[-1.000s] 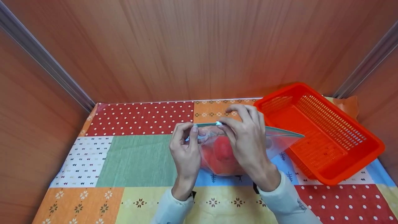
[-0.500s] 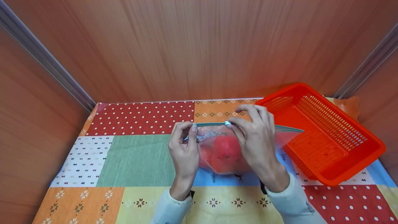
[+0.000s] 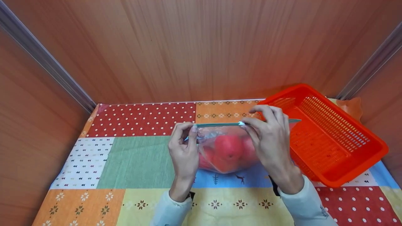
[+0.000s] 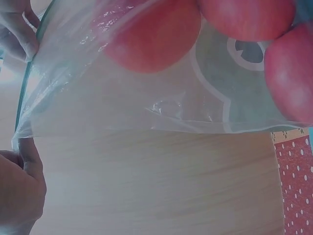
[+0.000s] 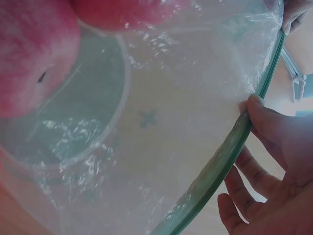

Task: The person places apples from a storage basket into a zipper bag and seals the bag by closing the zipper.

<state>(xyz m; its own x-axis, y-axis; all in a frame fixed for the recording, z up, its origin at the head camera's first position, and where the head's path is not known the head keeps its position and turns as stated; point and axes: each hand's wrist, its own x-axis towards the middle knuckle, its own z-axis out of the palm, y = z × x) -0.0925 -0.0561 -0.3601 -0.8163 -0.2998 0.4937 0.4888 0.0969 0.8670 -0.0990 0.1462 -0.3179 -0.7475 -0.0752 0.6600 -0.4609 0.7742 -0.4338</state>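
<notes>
A clear zip bag (image 3: 213,130) with a green zip edge hangs between my hands, several red apples (image 3: 228,147) in its lower part. My left hand (image 3: 184,153) pinches the left end of the zip edge between thumb and fingers. Farther right along that edge, the thumb and index finger of my right hand (image 3: 273,144) pinch the strip at a small white piece (image 3: 241,123); its other fingers are raised. Through the film in the right wrist view, an apple (image 5: 36,54) shows its dark dimple. Past my right hand, the green edge (image 5: 210,191) gapes slightly.
An orange-red plastic basket (image 3: 323,147) with perforated sides stands at the right, just beyond my right hand. A patchwork cloth (image 3: 141,160) covers the table. Wood-grain panels (image 3: 201,50) rise behind and on both sides.
My right hand has slid rightward along the zip edge together with the white piece. The edge between my hands has lengthened and the bag's free right end is shorter. My left hand stays nearly still.
</notes>
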